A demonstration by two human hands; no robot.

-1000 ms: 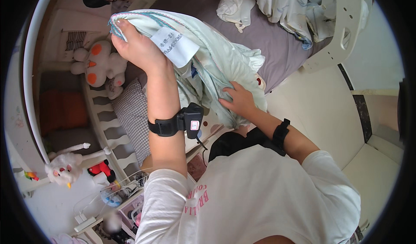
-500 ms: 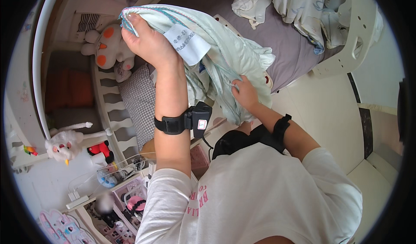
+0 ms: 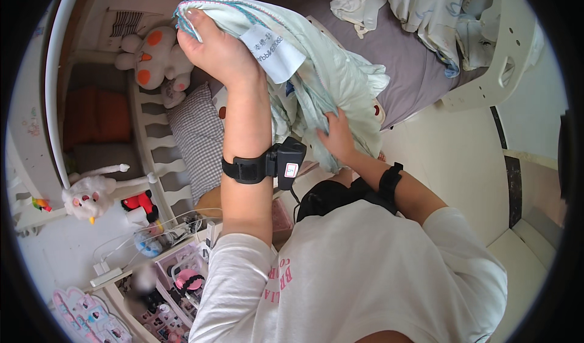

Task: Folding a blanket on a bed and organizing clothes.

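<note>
At the far left of the work, beside a white plush toy and a checked pillow, the left hand is raised, its fingers pressed together on the bunched, teal-edged hem of a pale green quilt. From that grip the quilt lies away to the right, its long axis slanting from upper left to lower right, with a white label hanging just beside the wrist. The right hand is at the lower folds, nearer the quilt's lower end; its thumb and forefinger stand apart against the cloth, and whether its other fingers pinch any fabric cannot be told. Beyond, to the right, the quilt's outer edge lies in front of the grey-purple bed, which bears crumpled white cloth.
</note>
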